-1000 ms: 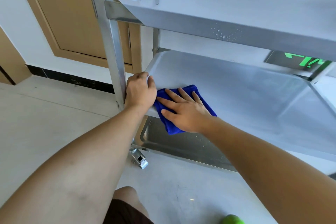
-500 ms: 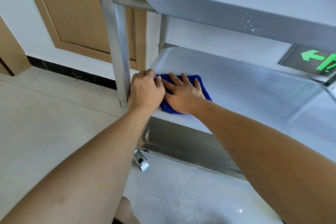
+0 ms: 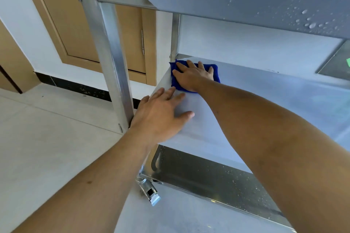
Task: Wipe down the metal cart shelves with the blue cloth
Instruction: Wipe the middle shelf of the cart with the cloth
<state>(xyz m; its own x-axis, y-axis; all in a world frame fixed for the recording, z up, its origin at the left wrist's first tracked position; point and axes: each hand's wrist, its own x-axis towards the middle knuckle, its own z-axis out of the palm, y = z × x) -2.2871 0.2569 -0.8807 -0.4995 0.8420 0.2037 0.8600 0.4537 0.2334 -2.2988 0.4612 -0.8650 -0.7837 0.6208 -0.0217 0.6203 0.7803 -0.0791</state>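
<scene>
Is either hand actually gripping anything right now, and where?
Neither grips. The right hand presses flat, fingers spread, on the blue cloth; the left hand rests open on the middle metal shelf.

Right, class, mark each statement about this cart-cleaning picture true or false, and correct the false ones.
1. The right hand presses the blue folded cloth flat on the middle metal shelf. True.
2. The cloth lies at the shelf's front edge. False: it is at the far left corner.
3. The left hand grips the square metal post. False: it lies open on the shelf beside the post.
4. Water droplets sit on the top shelf's front edge. True.
5. The bottom steel shelf is dry. False: it shows droplets.
</scene>
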